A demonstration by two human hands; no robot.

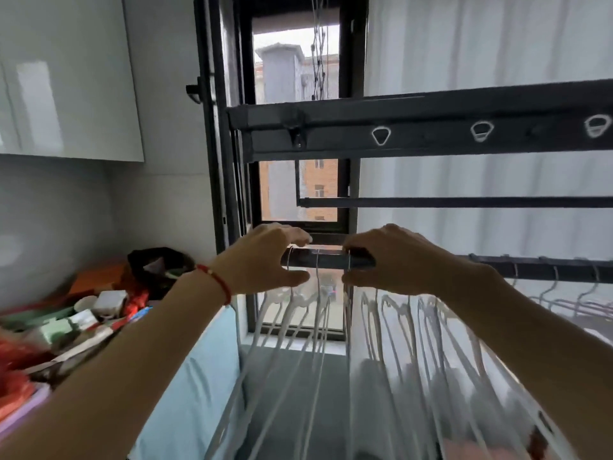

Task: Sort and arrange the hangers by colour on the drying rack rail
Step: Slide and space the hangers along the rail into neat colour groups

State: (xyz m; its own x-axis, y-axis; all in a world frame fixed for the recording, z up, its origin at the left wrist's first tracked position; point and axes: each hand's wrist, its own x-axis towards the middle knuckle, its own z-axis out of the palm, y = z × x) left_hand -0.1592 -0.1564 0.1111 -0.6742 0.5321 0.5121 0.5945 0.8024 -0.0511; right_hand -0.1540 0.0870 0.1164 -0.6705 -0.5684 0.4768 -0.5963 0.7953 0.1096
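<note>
A dark drying rack rail [326,260] runs across the middle, with its left end near the window. Several white hangers [391,333] hang from it in a blurred row, their hooks over the rail. My left hand [265,257] cups the rail's left end, fingers above and thumb below, around the hooks of two or three white hangers [292,313]. My right hand [398,260] grips the rail just to the right, closed over more hooks. Further right, several pale purple-grey hangers [570,300] hang on the same rail.
Above, a wider dark rack bar [431,134] with triangular holes and a thin bar [464,202] cross the view. White curtains [497,44] hang behind. A cluttered shelf [83,320] with boxes and bags stands at the left, below a wall cabinet [66,78].
</note>
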